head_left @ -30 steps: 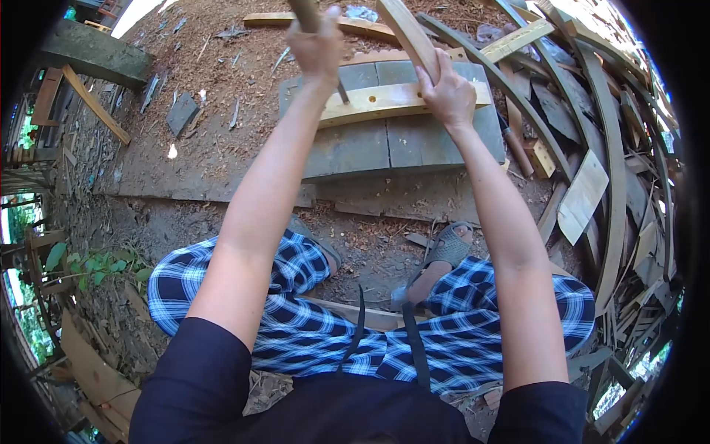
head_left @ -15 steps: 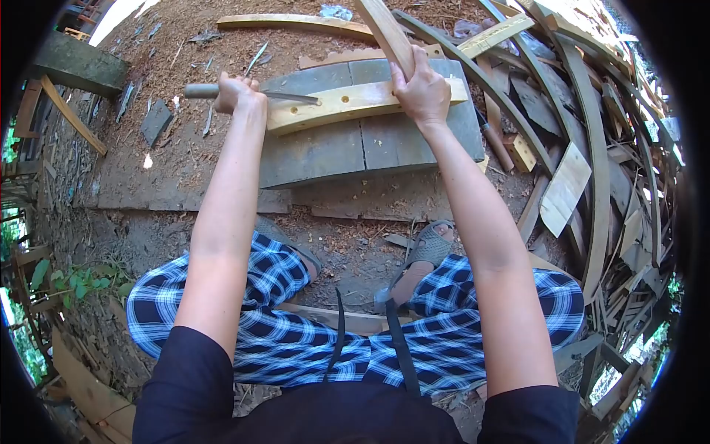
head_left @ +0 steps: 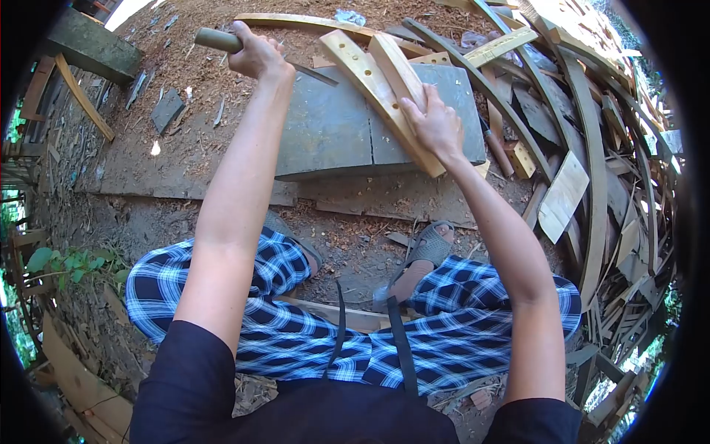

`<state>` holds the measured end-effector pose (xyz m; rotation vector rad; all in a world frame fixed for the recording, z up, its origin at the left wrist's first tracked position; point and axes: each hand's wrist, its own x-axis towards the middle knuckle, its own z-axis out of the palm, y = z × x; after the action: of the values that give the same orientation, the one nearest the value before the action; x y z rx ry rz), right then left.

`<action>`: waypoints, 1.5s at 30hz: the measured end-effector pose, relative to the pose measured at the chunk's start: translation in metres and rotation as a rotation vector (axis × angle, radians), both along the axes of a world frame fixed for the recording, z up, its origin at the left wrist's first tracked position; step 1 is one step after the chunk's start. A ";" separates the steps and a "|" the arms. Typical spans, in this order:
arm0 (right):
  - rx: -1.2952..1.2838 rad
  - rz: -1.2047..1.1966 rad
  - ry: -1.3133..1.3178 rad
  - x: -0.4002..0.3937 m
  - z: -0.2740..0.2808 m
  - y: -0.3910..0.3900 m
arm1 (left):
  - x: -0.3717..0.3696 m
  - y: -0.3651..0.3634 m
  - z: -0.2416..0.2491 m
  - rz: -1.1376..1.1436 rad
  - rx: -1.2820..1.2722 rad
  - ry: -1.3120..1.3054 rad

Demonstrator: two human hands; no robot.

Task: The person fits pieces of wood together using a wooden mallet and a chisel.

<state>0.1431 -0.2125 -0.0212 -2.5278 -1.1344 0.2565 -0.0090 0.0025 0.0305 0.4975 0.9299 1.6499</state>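
My left hand [head_left: 255, 53] is closed around the wooden handle [head_left: 216, 39] of a tool whose thin metal blade [head_left: 314, 74] points right over the grey stone block [head_left: 329, 129]. My right hand [head_left: 435, 126] presses down on a short light wooden piece [head_left: 397, 68] that lies on a longer curved wooden piece with holes [head_left: 373, 85]. Both wooden pieces rest diagonally across the block. The blade tip hangs just left of the holed piece, apart from it.
Curved wooden strips and offcuts [head_left: 592, 148] are piled at the right. A hammer-like handle [head_left: 497, 149] lies beside the block. Sawdust covers the ground. A stone slab [head_left: 89, 46] lies far left. My sandalled foot [head_left: 433, 248] rests below the block.
The holed wooden piece has swung from lying across the block to a diagonal. My right hand lowered the short piece onto it. My left hand lifted the tool up and away.
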 end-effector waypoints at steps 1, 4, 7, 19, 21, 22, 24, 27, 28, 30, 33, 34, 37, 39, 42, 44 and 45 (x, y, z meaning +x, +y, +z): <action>0.094 0.034 0.129 0.002 -0.008 -0.005 | 0.003 -0.002 -0.001 -0.029 0.013 -0.012; 0.263 0.097 0.383 -0.002 -0.006 -0.011 | 0.012 -0.003 -0.003 -0.073 0.032 0.005; 0.319 0.023 0.777 -0.001 -0.001 -0.013 | 0.022 -0.003 -0.006 -0.108 0.003 -0.021; 0.577 -0.213 0.759 0.013 -0.026 0.012 | 0.049 -0.061 -0.066 -0.778 0.446 1.915; 0.568 -0.213 0.711 0.017 -0.025 0.012 | 0.051 -0.073 -0.063 -0.787 0.338 1.907; 0.566 -0.213 0.686 0.020 -0.023 0.013 | 0.048 -0.075 -0.062 -0.785 0.341 1.903; 0.578 -0.190 0.647 0.024 -0.023 0.015 | 0.037 -0.072 -0.055 -0.951 0.435 1.942; 0.599 -0.139 0.472 0.041 -0.034 0.024 | 0.013 -0.072 -0.038 -1.213 0.617 1.989; 0.595 -0.094 0.331 0.042 -0.034 0.025 | 0.005 -0.069 -0.040 -1.220 0.621 1.993; 0.540 -0.116 0.255 0.040 -0.023 0.027 | -0.008 -0.061 -0.043 -1.250 0.869 1.899; 0.483 -0.106 0.137 0.037 -0.013 0.032 | -0.017 -0.044 -0.042 -1.282 0.905 1.814; 0.482 -0.077 0.099 0.040 -0.017 0.036 | -0.017 -0.035 -0.044 -1.276 0.918 1.731; 0.493 -0.015 0.067 0.040 -0.024 0.042 | -0.006 -0.025 -0.016 -1.068 0.772 1.505; 0.472 0.016 0.102 0.034 -0.028 0.041 | 0.002 -0.014 -0.006 -1.005 0.616 1.359; 0.476 0.016 0.065 0.030 -0.030 0.038 | 0.023 0.005 -0.005 -0.945 0.371 0.537; 0.434 0.051 0.007 0.033 -0.030 0.035 | 0.048 -0.012 0.010 -0.784 0.108 0.210; 0.431 0.055 0.005 0.032 -0.029 0.033 | 0.064 -0.005 -0.002 -0.580 0.196 0.224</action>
<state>0.1751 -0.1793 -0.0505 -2.1191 -1.1194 0.0252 0.0554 -0.0024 0.0284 1.0001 0.6950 1.1709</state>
